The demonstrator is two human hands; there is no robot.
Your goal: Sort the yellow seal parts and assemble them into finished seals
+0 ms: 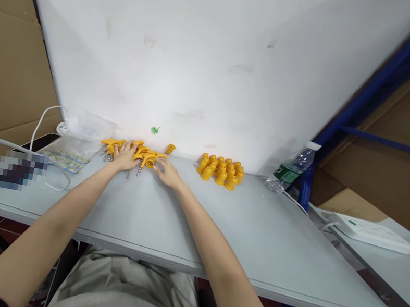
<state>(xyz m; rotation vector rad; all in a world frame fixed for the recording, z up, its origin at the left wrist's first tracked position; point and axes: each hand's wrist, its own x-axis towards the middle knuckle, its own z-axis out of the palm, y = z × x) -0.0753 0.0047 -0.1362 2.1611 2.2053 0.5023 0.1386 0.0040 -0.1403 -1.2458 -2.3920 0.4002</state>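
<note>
A pile of yellow corkscrews point(145, 154) lies on the grey table near the white wall, with T-shaped handles and metal spirals that point toward me. My left hand point(125, 157) rests over the left part of this pile, its fingers spread across the handles. At the right edge of the pile is my right hand point(168, 174), fingers apart and reaching toward a yellow cup-shaped piece point(150, 163) among the corkscrews. Whether the fingertips touch it is hard to see. Another yellow cup point(171, 149) stands alone behind my right hand, against the wall.
Several yellow cups point(221, 170) stand upside down in rows to the right. A plastic bottle point(293, 168) leans by the blue frame post. Clear plastic bags point(78, 147) and a white cable point(37, 126) lie left. A white power strip point(375, 234) is far right.
</note>
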